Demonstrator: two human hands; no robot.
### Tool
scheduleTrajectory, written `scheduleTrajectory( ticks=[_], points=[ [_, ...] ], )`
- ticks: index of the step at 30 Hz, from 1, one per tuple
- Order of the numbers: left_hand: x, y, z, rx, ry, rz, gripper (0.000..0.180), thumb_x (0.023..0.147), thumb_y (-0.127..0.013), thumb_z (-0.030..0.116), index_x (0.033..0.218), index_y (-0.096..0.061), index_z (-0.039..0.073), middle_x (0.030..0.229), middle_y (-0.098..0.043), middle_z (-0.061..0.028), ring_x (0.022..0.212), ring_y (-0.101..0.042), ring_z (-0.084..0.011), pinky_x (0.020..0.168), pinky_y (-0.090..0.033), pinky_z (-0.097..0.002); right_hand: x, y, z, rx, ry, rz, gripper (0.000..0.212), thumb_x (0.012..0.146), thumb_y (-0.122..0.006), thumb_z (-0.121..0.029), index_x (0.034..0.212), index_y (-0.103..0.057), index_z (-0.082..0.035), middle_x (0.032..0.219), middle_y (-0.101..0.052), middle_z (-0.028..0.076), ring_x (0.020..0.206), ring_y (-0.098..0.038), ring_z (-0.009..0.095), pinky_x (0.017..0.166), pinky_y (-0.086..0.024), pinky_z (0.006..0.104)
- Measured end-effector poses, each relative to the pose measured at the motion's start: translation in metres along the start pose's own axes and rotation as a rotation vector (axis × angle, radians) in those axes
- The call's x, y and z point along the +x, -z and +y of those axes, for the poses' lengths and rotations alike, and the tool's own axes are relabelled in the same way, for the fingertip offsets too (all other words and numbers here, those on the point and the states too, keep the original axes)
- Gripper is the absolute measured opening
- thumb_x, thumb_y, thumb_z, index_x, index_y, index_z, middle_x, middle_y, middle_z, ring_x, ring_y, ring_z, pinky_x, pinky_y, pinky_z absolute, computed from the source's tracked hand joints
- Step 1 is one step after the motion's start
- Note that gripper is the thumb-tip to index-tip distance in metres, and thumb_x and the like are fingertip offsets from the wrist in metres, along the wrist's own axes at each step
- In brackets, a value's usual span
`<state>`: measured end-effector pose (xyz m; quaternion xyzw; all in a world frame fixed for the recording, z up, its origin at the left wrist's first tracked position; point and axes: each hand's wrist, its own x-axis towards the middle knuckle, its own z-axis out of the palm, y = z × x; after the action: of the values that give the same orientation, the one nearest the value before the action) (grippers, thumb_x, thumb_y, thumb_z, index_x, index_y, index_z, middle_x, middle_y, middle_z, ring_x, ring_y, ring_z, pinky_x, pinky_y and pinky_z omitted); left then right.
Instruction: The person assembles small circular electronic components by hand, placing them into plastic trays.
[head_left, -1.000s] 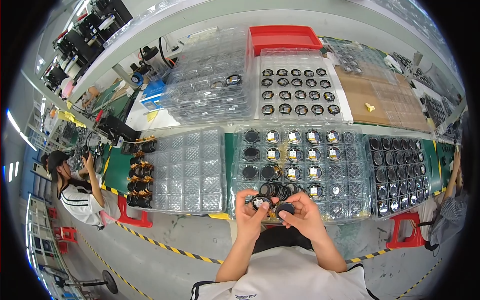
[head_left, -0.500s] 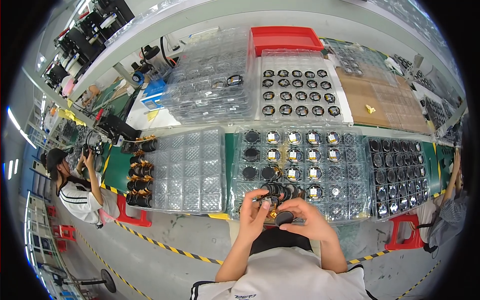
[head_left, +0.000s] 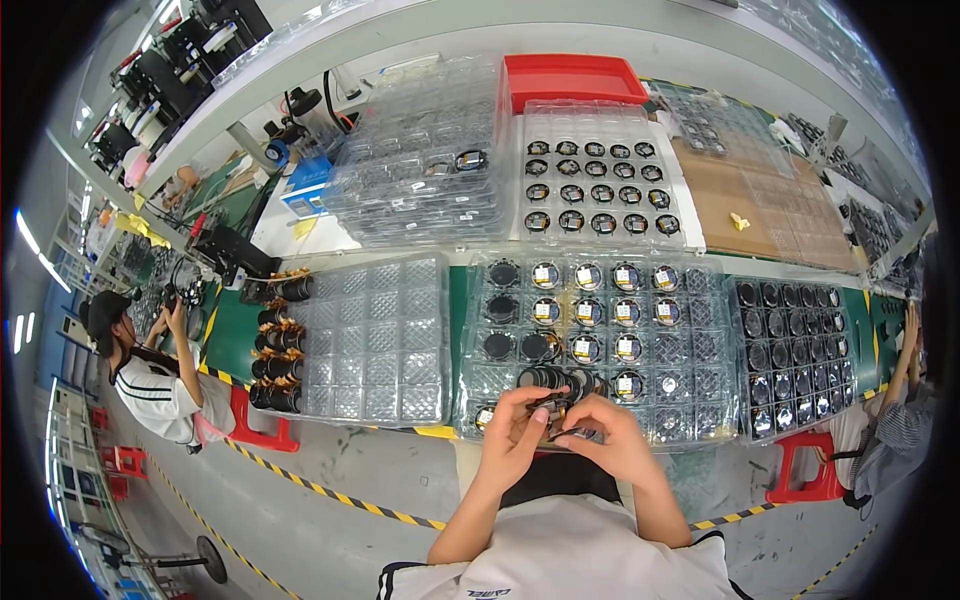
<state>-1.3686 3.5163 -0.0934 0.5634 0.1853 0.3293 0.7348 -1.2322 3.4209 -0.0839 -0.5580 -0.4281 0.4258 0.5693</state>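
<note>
L hand (head_left: 515, 432) & R hand (head_left: 608, 447) pinched a small black round part (head_left: 556, 428) between fingertips, just over the near edge of the clear plastic blister tray (head_left: 700, 400) (pockets partly filled w/ black discs (head_left: 500, 310) and gold-faced round units (head_left: 627, 312)).

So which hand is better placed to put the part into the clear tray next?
Probably the right hand: its fingertips pinch the small dark part, while the left hand seems only to steady it. Both sit at the near edge of the clear tray.
</note>
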Motion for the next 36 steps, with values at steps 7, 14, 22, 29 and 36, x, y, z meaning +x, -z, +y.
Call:
scheduleTrajectory(
  ticks=[7,14,22,29,36],
  points=[
    [-0.001,0.004,-0.012,0.054,0.008,0.016,0.023,0.093,-0.044,0.001,0.115,-0.043,0.003,0.118,-0.056,-0.0145,0.102,-0.056,-0.0153,0.087,-0.044,-0.0269,-0.002,0.001,0.002,-0.114,0.014,0.121,0.015,0.076,-0.071,-0.004,0.086,-0.059,-0.001,0.085,-0.058,0.005,0.076,-0.061,0.011,0.065,-0.051,0.0223],
    [-0.002,0.002,-0.007,0.008,0.047,0.017,0.03,0.09,-0.05,0.0,0.119,-0.044,0.003,0.11,-0.058,-0.0102,0.1,-0.056,-0.0135,0.083,-0.045,-0.0255,-0.003,-0.004,0.007,0.252,-0.17,0.221,0.012,0.083,-0.062,0.0,0.091,-0.054,0.003,0.081,-0.063,0.008,0.074,-0.065,0.014,0.065,-0.054,0.0234],
    [-0.003,-0.003,-0.002,0.099,0.083,0.069,0.033,0.09,-0.053,0.001,0.121,-0.044,0.003,0.104,-0.059,-0.0089,0.09,-0.058,-0.0111,0.074,-0.048,-0.0225,0.003,-0.006,0.016,0.287,-0.157,0.265,0.012,0.082,-0.063,0.002,0.085,-0.052,0.002,0.081,-0.063,0.009,0.073,-0.065,0.014,0.061,-0.055,0.0241],
    [-0.004,-0.003,-0.004,0.163,0.072,0.137,0.027,0.092,-0.052,0.007,0.119,-0.048,0.003,0.088,-0.063,-0.0066,0.072,-0.058,-0.0078,0.063,-0.048,-0.0207,0.007,-0.009,0.019,0.423,-0.151,0.246,0.022,0.08,-0.065,0.003,0.095,-0.049,0.0,0.085,-0.056,0.007,0.069,-0.064,0.015,0.059,-0.054,0.0237],
    [-0.004,-0.004,-0.005,0.143,0.075,0.17,0.027,0.092,-0.052,0.009,0.118,-0.048,0.002,0.087,-0.062,-0.0061,0.07,-0.057,-0.0075,0.061,-0.047,-0.0205,0.008,-0.009,0.022,0.466,-0.137,0.212,0.031,0.078,-0.066,0.005,0.103,-0.049,0.0,0.086,-0.052,0.005,0.071,-0.063,0.014,0.058,-0.053,0.0237]
  ],
)
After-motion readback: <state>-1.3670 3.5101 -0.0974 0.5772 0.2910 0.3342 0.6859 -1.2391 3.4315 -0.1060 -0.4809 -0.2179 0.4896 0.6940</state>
